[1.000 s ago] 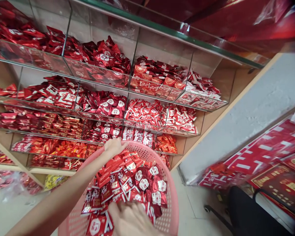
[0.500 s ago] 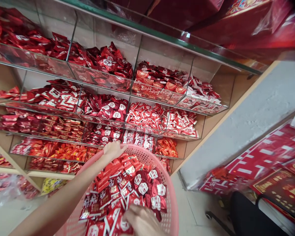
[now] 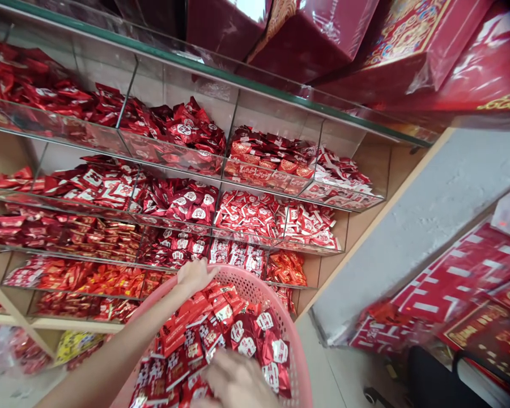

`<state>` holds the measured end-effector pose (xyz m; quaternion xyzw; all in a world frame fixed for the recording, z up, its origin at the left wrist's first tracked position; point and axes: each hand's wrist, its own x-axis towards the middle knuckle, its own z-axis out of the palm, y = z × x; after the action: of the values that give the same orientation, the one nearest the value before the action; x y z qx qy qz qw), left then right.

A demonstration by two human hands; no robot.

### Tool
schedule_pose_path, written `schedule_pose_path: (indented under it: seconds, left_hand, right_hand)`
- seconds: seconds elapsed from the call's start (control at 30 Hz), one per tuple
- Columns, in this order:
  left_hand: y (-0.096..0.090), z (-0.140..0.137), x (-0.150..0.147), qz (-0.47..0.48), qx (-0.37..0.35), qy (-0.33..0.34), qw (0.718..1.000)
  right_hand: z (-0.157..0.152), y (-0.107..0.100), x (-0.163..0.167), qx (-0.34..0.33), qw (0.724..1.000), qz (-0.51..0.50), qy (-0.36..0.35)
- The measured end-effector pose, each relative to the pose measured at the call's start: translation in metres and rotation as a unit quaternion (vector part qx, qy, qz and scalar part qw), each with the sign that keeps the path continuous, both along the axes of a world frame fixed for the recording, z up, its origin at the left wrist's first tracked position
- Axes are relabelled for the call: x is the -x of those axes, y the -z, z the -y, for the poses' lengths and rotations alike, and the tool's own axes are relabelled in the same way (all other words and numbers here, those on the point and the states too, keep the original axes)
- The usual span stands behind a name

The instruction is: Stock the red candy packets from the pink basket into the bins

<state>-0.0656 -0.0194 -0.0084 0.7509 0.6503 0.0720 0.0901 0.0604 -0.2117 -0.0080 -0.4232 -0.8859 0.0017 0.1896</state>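
My left hand (image 3: 196,275) is closed over the far rim of a pink perforated plastic basket (image 3: 296,340). Inside the basket lies a heap of small red and dark red wrapped packets (image 3: 195,340), many printed with white labels. My right hand (image 3: 233,378) is low over the near part of this heap, fingers bent downward and smeared by motion. Whether it grips a packet cannot be made out. The near side of the basket runs out of the bottom of the picture.
Beyond the basket stands a wooden shelf with glass-fronted compartments (image 3: 255,212) holding red packets. Dark red gift boxes (image 3: 306,42) sit on its top glass. At right are a grey wall (image 3: 391,249), red packaging (image 3: 454,272) and a black chair (image 3: 433,374).
The view has tilted up a little, so the shelf and basket appear lower. My right hand has moved slightly left over the packets; my left hand keeps its hold on the rim.
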Motion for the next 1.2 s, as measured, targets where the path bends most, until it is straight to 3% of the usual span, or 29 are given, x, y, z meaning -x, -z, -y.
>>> schedule_pose_path:
  seconds: [0.2, 0.27, 0.37, 0.53, 0.67, 1.0, 1.2]
  left_hand:
    - [0.001, 0.004, 0.003, 0.012, -0.002, -0.012, 1.000]
    - [0.001, 0.005, 0.004, 0.014, -0.004, -0.011, 1.000]
    - [0.001, 0.006, 0.007, 0.013, -0.011, -0.007, 1.000]
    - [0.000, 0.006, 0.009, 0.010, -0.016, -0.018, 1.000]
    - [0.001, 0.005, 0.011, 0.020, -0.018, -0.019, 0.999]
    - [0.005, 0.000, 0.015, 0.018, -0.026, -0.009, 0.999]
    - [0.006, -0.001, 0.014, 0.019, -0.018, -0.017, 1.000]
  right_hand:
    - [-0.100, -0.097, -0.046, -0.106, 0.991, -0.025, 0.081]
    - [-0.133, -0.119, -0.060, -0.132, 0.986, 0.023, 0.102]
    - [-0.173, -0.136, -0.068, -0.150, 0.975, 0.110, 0.121]
    - [-0.211, -0.138, -0.063, -0.131, 0.958, 0.228, 0.111]
    - [-0.225, -0.135, -0.059, -0.120, 0.952, 0.266, 0.094]
    - [-0.239, -0.131, -0.057, -0.132, 0.950, 0.275, 0.071]
    - [-0.245, -0.123, -0.059, -0.116, 0.965, 0.233, 0.034]
